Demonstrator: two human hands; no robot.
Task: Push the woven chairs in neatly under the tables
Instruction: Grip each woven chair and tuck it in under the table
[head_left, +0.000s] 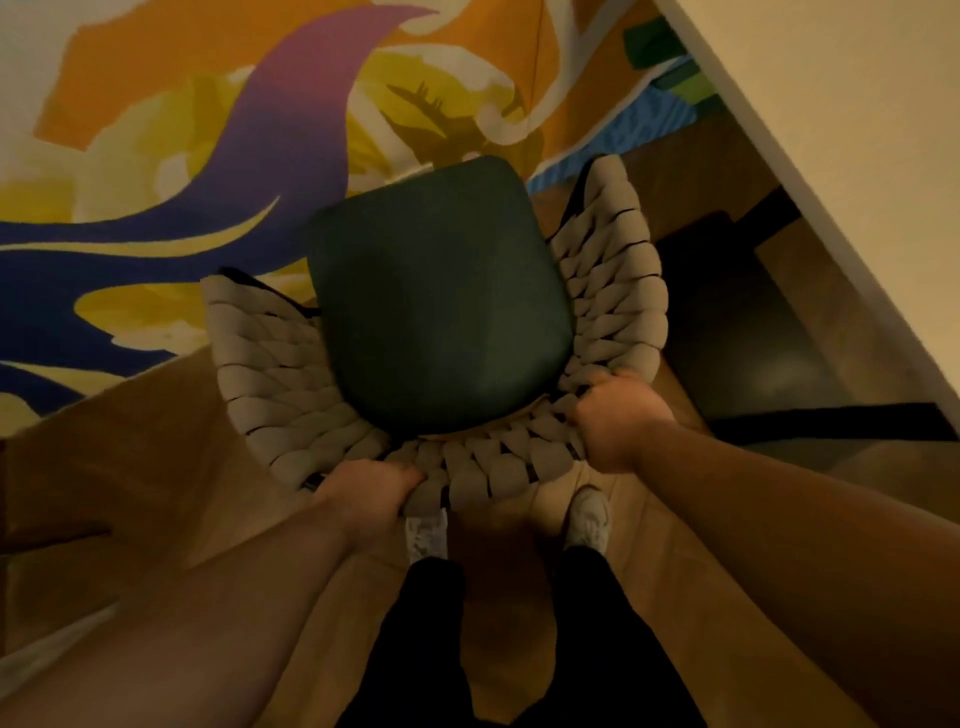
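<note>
The woven chair stands just ahead of the fingers, its curved back rim toward the person and its dark green seat cushion beyond. The left hand grips the rim, fingers curled over the woven bands. The right hand grips the same rim further round, fingers curled into the weave. Right of those fingers, apart from the chair, runs the pale counter edge with a dark base beneath. Past the cushion lies a brightly patterned rug. Behind the fingers, white shoes stand on the wooden floor.
</note>
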